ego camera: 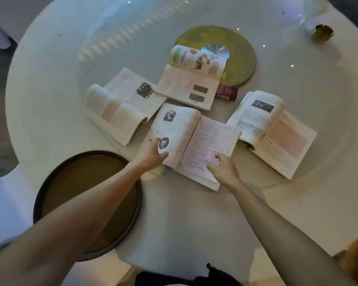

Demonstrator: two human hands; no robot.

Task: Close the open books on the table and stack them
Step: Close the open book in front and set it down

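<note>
Books (four, all open) surround nearest one under both hands.

1. Four open paperback books are lying on the round white table.
2. The left hand is pressing the nearest open book's left page.
3. The right hand is resting on its right page.
4. A round brown tray is sitting nearby, left.

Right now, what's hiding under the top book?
A shiny disc and a gold round mat poke out behind the top book, and a red box beside it. The covered parts can't be seen.
</note>
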